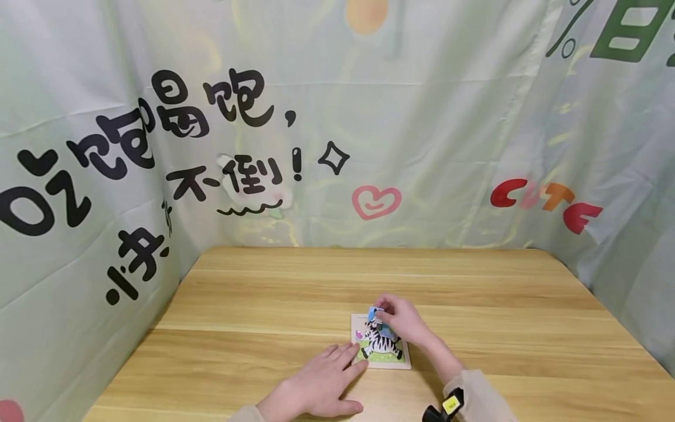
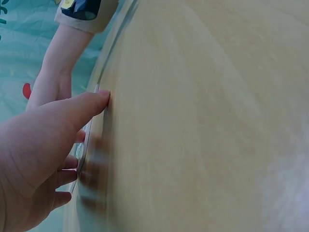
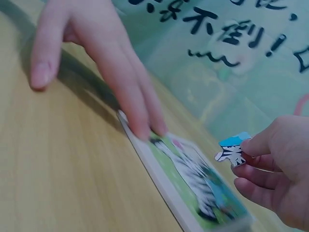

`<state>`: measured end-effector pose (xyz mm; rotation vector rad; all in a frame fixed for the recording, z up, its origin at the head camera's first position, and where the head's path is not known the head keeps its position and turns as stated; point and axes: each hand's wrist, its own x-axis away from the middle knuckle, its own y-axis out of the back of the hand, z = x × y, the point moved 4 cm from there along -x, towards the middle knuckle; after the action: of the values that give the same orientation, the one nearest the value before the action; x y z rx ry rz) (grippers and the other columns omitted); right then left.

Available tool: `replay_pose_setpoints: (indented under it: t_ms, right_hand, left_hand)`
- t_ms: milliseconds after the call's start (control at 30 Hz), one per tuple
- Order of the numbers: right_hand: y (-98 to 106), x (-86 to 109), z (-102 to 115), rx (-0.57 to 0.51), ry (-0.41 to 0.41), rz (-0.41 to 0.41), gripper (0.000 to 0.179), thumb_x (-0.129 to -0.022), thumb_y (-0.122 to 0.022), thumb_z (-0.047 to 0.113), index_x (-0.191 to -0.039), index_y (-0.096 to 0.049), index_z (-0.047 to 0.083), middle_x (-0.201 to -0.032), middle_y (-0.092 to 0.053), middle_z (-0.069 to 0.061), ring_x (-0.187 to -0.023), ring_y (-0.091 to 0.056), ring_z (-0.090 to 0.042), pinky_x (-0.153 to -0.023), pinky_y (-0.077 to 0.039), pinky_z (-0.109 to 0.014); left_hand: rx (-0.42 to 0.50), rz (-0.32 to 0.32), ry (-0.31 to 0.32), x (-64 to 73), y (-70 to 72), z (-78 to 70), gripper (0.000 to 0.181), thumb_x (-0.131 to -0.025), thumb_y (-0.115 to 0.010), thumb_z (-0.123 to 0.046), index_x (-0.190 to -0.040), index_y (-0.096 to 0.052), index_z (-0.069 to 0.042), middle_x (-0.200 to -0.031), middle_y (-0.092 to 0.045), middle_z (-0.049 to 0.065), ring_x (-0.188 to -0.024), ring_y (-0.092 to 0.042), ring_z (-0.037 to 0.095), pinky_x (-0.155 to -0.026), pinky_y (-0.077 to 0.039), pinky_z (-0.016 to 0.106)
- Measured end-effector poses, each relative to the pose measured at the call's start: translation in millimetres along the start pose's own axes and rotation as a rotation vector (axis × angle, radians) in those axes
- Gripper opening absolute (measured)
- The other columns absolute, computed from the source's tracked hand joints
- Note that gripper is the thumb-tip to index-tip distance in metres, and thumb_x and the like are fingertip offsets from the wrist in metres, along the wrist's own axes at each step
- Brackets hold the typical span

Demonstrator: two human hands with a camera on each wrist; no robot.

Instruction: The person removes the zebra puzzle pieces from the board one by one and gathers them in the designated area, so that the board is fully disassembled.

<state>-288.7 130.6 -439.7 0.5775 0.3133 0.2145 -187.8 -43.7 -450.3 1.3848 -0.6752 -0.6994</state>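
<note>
A zebra jigsaw puzzle [image 1: 381,355] in a pale frame lies flat on the table, its green and striped pieces in place. Above its upper part, my right hand [image 1: 403,319] pinches a small puzzle piece [image 3: 232,151], blue with black and white stripes, between thumb and fingers. In the right wrist view the piece hangs clear of the board. My left hand [image 1: 327,381] lies with fingers stretched out, its fingertips resting on the puzzle's left edge. The left wrist view shows the left thumb extended, with the puzzle mostly hidden behind the hand.
The wooden table [image 1: 253,293] reaches to printed cloth curtains [image 1: 437,146] at the back and on both sides. A black strap device with a yellow label [image 1: 450,404] sits on the right wrist, beside a beige sleeve [image 1: 480,398].
</note>
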Motion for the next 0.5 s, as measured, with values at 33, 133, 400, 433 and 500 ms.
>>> replay_pose_setpoints:
  t_ms: [33,133,400,433,500]
  right_hand:
    - [5,1.4,-4,-0.008,-0.007,-0.015,0.007,-0.083,-0.064,0.001,-0.088,-0.061,0.005,-0.079,-0.060,-0.001,-0.072,-0.056,-0.013,-0.066,-0.049,-0.025]
    - [21,5.9,-17,-0.043,-0.052,-0.059,0.008,-0.082,-0.064,0.000,-0.089,-0.062,0.002,-0.079,-0.061,-0.004,-0.072,-0.058,-0.014,-0.063,-0.050,-0.025]
    - [64,12.9,-49,-0.131,-0.232,-0.127,0.016,-0.086,-0.061,0.001,-0.100,-0.060,-0.008,-0.080,-0.060,-0.008,-0.067,-0.053,-0.017,-0.053,-0.047,-0.026]
    - [68,13.3,-53,-0.133,-0.248,-0.131,0.018,-0.087,-0.060,0.002,-0.101,-0.060,-0.008,-0.081,-0.061,-0.008,-0.067,-0.053,-0.017,-0.053,-0.047,-0.026]
    - [76,12.9,-59,-0.125,-0.267,-0.134,0.019,-0.088,-0.060,0.003,-0.103,-0.059,-0.009,-0.082,-0.061,-0.008,-0.067,-0.053,-0.017,-0.052,-0.047,-0.026]
  left_hand:
    - [0.002,0.001,0.000,-0.1,0.0,0.0,0.073,-0.088,-0.038,-0.065,-0.142,-0.037,-0.017,-0.148,-0.029,0.014,-0.135,-0.028,0.026,-0.108,-0.028,0.039]
    - [0.007,0.002,-0.006,-0.6,0.1,-0.3,0.073,-0.088,-0.037,-0.065,-0.143,-0.037,-0.017,-0.148,-0.028,0.014,-0.135,-0.027,0.026,-0.108,-0.028,0.039]
    - [0.015,0.010,0.000,-0.9,-0.9,0.2,0.073,-0.088,-0.036,-0.065,-0.143,-0.035,-0.017,-0.149,-0.027,0.014,-0.136,-0.026,0.026,-0.109,-0.026,0.039]
    - [0.015,0.008,0.000,-0.5,-0.9,0.3,0.073,-0.088,-0.037,-0.065,-0.143,-0.036,-0.017,-0.149,-0.027,0.014,-0.136,-0.026,0.026,-0.108,-0.026,0.039]
    - [0.017,0.006,0.002,-0.1,-1.3,0.6,0.073,-0.088,-0.037,-0.065,-0.143,-0.036,-0.017,-0.149,-0.027,0.014,-0.136,-0.026,0.026,-0.108,-0.026,0.038]
